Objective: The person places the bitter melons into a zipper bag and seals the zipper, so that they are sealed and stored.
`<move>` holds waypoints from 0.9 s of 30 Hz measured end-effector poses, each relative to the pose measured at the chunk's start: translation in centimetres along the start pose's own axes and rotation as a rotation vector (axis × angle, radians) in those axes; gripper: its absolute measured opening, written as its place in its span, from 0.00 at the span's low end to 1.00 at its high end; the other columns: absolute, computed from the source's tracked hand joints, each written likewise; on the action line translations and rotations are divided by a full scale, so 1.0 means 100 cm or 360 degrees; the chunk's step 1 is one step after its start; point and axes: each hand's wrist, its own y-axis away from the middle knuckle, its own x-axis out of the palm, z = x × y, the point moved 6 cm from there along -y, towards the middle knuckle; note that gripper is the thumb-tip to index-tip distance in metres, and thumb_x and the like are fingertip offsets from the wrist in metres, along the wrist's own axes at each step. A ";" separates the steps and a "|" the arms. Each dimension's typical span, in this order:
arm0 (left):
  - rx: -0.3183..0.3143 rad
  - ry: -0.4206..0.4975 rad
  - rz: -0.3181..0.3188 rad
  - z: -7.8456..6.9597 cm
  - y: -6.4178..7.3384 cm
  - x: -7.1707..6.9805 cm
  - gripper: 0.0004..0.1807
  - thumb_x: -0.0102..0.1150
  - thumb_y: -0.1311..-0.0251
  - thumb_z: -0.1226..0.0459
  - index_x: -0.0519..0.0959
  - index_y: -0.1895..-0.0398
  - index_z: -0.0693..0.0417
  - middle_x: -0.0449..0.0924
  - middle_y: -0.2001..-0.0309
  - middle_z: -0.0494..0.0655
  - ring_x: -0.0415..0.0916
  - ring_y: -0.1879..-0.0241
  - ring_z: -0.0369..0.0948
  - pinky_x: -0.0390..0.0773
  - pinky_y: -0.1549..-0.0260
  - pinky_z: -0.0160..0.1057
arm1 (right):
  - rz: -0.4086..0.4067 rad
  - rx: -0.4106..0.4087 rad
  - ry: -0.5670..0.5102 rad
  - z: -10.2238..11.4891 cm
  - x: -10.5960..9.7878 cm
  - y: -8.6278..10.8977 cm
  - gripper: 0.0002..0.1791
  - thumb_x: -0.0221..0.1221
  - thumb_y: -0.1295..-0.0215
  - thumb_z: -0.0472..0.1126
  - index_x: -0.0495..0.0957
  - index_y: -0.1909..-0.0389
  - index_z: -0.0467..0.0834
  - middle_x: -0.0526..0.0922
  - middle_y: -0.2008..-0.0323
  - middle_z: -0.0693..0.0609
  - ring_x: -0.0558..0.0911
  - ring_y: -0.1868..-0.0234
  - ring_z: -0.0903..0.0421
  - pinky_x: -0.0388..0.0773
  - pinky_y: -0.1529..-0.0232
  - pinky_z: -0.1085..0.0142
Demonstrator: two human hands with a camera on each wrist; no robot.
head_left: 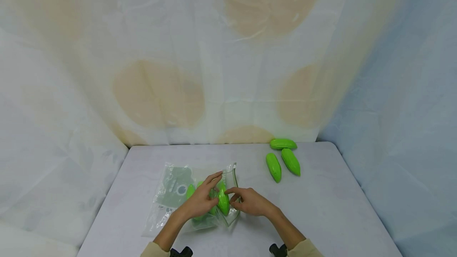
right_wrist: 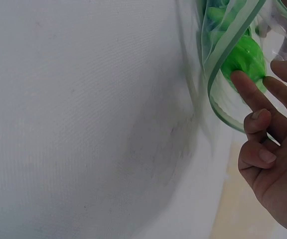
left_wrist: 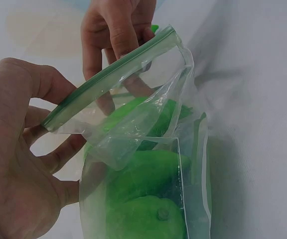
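A clear zip bag (left_wrist: 121, 69) with a green seal lies on the table, its mouth spread toward the right. My left hand (head_left: 201, 200) pinches the seal edge between its fingers. At the mouth sits a glossy green toy fruit (head_left: 223, 199), long and pointed. The right hand (head_left: 252, 202) reaches in, and in the right wrist view two straight fingers (right_wrist: 255, 94) touch the end of that fruit. Its other fingers are bent. Deeper inside, more green fruits (left_wrist: 146, 174) show through the plastic.
Three similar green fruits (head_left: 273, 167) lie at the back right of the white table (head_left: 321, 209). Patterned curtains (head_left: 210, 70) hang behind and along both sides. The bag's printed greenish panel (head_left: 173, 187) lies flat to the left.
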 end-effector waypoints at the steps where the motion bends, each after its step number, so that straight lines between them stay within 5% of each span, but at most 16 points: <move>1: -0.0001 -0.0001 -0.0001 0.000 0.000 0.000 0.41 0.55 0.41 0.73 0.56 0.22 0.63 0.50 0.21 0.50 0.76 0.48 0.44 0.77 0.75 0.31 | 0.0000 -0.0002 -0.0002 0.000 0.000 0.000 0.23 0.60 0.29 0.43 0.75 0.34 0.50 0.87 0.56 0.54 0.82 0.58 0.64 0.77 0.61 0.68; 15: -0.0036 -0.0010 0.0001 0.002 0.001 0.001 0.41 0.55 0.41 0.73 0.56 0.22 0.58 0.49 0.22 0.39 0.76 0.49 0.42 0.76 0.76 0.31 | -0.0005 -0.0003 0.0006 0.000 -0.001 0.001 0.23 0.59 0.29 0.43 0.75 0.34 0.50 0.87 0.55 0.52 0.82 0.60 0.65 0.77 0.62 0.68; 27: 0.0002 0.0000 -0.0016 0.001 0.000 0.000 0.41 0.54 0.42 0.75 0.57 0.22 0.59 0.50 0.22 0.44 0.76 0.48 0.45 0.76 0.75 0.31 | -0.0008 0.0004 0.0035 0.001 -0.002 0.002 0.22 0.59 0.29 0.44 0.75 0.35 0.51 0.86 0.56 0.57 0.81 0.60 0.65 0.77 0.61 0.68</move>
